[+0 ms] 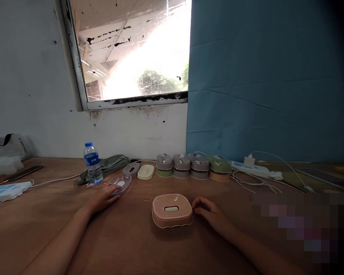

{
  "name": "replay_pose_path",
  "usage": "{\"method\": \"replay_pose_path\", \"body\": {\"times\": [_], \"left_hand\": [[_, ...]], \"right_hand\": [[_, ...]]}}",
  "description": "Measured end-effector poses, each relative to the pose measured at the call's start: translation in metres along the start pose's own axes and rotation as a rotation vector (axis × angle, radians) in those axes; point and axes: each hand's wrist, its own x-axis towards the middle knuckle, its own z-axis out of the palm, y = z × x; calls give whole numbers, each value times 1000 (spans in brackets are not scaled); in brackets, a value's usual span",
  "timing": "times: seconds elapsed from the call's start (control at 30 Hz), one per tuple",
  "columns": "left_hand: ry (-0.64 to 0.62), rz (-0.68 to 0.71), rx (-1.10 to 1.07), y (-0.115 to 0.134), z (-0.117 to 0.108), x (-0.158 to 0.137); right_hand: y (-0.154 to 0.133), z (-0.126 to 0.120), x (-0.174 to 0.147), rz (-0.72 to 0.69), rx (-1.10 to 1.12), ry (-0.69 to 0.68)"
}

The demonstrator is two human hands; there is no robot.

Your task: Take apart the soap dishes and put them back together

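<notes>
My left hand (103, 196) reaches to a clear plastic lid (125, 184) with a white oval mark, its fingers over the lid's left part and its thumb at the near edge. In the middle of the table stands a pink oval box (172, 218) with a pale bar in a slot on its top. My right hand (209, 214) rests just right of that box. Its fingers are loosely curled, thumb and forefinger slightly apart, the tips at or very near the box's side. Nothing shows inside the right hand.
Behind the lid lie a grey slotted frame (131, 169) and a cream tray (146, 172). Several stacked boxes (181, 166) line the wall. A water bottle (93, 164), a green cloth bag (113, 163), power strips (252, 168), cables and a phone (24, 173) are also on the table.
</notes>
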Motion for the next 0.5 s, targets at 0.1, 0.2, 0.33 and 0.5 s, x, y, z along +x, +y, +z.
{"method": "replay_pose_path", "body": {"times": [0.1,0.2,0.33,0.5], "left_hand": [[19,-20,43,2,-1,0],[97,-3,111,5,-4,0],[255,72,178,28,-10,2],[106,390,-52,101,5,12]], "right_hand": [[-3,0,-1,6,4,-4],[-6,0,-2,3,9,-5],[-7,1,-3,0,15,9],[-7,4,-5,-27,8,19]]}}
